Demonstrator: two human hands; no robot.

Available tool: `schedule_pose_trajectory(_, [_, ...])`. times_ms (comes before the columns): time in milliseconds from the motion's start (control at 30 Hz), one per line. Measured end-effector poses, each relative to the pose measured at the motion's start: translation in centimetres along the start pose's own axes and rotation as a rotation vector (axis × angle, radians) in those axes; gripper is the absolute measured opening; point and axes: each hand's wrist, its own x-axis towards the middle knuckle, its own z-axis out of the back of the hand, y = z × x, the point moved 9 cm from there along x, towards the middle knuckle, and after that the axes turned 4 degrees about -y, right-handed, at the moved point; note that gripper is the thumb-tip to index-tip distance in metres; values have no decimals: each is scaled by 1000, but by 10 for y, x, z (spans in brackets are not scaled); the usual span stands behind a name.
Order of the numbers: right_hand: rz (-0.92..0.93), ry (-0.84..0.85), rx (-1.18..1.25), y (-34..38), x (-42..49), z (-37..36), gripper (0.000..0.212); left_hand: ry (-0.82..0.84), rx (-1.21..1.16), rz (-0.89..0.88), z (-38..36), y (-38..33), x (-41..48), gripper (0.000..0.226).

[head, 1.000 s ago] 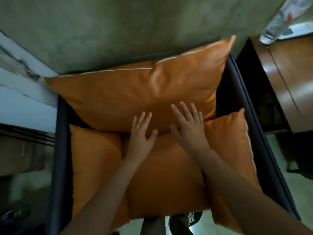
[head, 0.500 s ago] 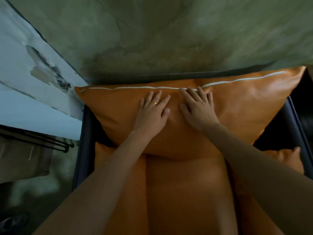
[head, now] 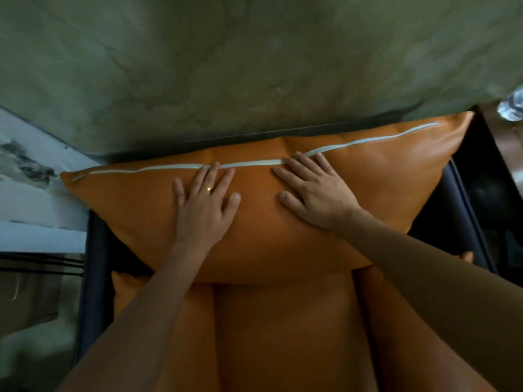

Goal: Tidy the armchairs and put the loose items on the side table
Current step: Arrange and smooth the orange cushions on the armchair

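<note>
An orange back cushion with a pale zip strip along its top leans against the back of the dark-framed armchair. My left hand lies flat on the cushion's middle, fingers straight, a ring on one finger. My right hand presses flat beside it, fingertips reaching the zip strip. Below them lies the orange seat cushion, partly covered by my forearms.
A green-grey wall rises right behind the chair. At the far right edge stands a brown side table with a clear plastic bottle on it. White wall panels and floor lie to the left.
Both hands have slid from the cushion's lower edge up to its top near the zip strip and have spread slightly apart. The view has moved closer to the chair.
</note>
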Motion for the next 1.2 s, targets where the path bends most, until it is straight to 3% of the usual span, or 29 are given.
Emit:
schedule_pose_trajectory(400, [-147,-45,-42,-89,-37,25,68,123,46,210,5,30,-3,61])
schedule_pose_trajectory(700, [-315,-155,-112,-147,-61,35,65,192,85,378,8,98,-23,68])
schedule_pose_trajectory(1067, [-441,-207,-86,-184,-91,47,68,221,0,528,10,98,-53,72])
schedule_pose_trajectory(1200, [-570,-240,-32,-205,-116,53,72,206,-83,609,10,83,-65,67])
